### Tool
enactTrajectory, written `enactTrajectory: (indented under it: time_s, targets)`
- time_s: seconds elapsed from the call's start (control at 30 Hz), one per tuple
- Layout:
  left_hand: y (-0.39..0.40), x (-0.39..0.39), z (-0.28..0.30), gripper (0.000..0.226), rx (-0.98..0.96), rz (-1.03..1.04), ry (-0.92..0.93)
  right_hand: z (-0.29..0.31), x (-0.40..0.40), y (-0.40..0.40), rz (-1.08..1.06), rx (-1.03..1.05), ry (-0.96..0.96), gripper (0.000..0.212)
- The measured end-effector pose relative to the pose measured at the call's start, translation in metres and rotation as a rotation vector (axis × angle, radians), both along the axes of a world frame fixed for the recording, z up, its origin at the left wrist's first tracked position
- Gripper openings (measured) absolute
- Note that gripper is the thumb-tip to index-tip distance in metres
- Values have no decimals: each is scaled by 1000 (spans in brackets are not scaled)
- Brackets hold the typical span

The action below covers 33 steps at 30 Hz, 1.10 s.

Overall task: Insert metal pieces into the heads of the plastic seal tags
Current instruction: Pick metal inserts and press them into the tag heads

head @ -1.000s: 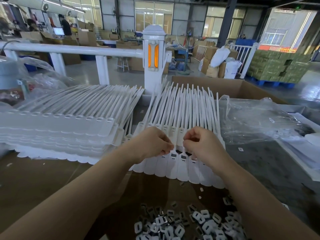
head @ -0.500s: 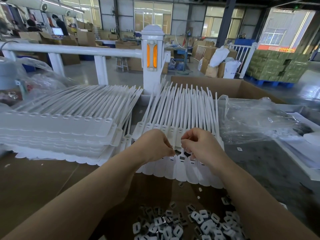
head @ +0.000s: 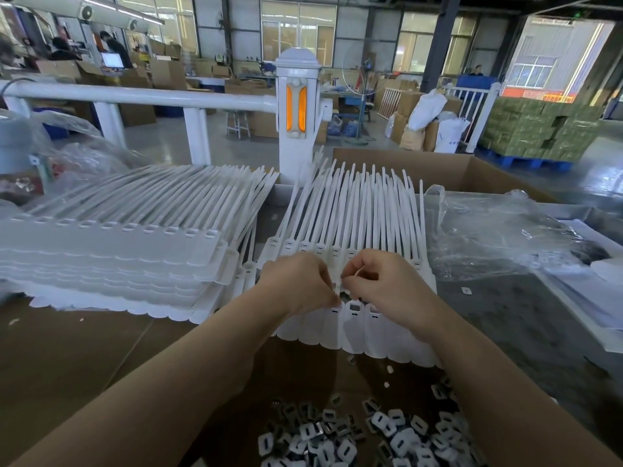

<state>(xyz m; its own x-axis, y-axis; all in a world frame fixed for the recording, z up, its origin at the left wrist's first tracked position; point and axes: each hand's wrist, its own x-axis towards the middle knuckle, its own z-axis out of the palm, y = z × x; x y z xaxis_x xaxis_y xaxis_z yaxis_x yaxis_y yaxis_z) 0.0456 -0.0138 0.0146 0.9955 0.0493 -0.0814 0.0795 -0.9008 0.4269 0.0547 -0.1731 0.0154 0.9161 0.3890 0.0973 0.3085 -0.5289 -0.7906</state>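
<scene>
A joined strip of white plastic seal tags [head: 354, 326] lies on the bench in front of me, straps fanning away. Both hands hover over the row of tag heads. My left hand [head: 298, 281] has its fingers curled, fingertips pinched down at a tag head. Curled the same way, my right hand [head: 384, 284] pinches at the neighbouring head; what it holds is hidden by the fingers. The head below my hands shows an open rectangular slot. A heap of small metal pieces [head: 364, 433] lies at the near edge.
A tall stack of tag strips [head: 111, 257] sits to the left. Crumpled clear plastic bags [head: 499, 237] lie to the right, an open cardboard box [head: 472, 176] behind them. A white railing post with an orange lamp [head: 296, 109] stands behind the bench.
Both hands stay over the same tag heads, with only small finger movements. The view has shifted slightly.
</scene>
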Motion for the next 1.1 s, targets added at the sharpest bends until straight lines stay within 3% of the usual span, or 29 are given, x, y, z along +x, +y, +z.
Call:
enactTrajectory:
  time_s: [0.13, 0.27, 0.37, 0.63, 1.1]
  targets:
    - [2, 0, 3, 21, 16, -4, 2, 10, -5, -1, 262, -65, 56, 12]
    - [6, 0, 3, 10, -51, 8, -8, 26, -17, 2, 596, -196, 284, 8]
    - [8, 1, 3, 10, -53, 15, -23, 28, -29, 18, 740, -329, 270, 9]
    - [19, -4, 8, 17, -66, 6, 28, 29, -52, 40, 843, -410, 165, 23]
    - [26, -8, 9, 20, -65, -3, 47, 24, -71, 58, 952, -444, 39, 13]
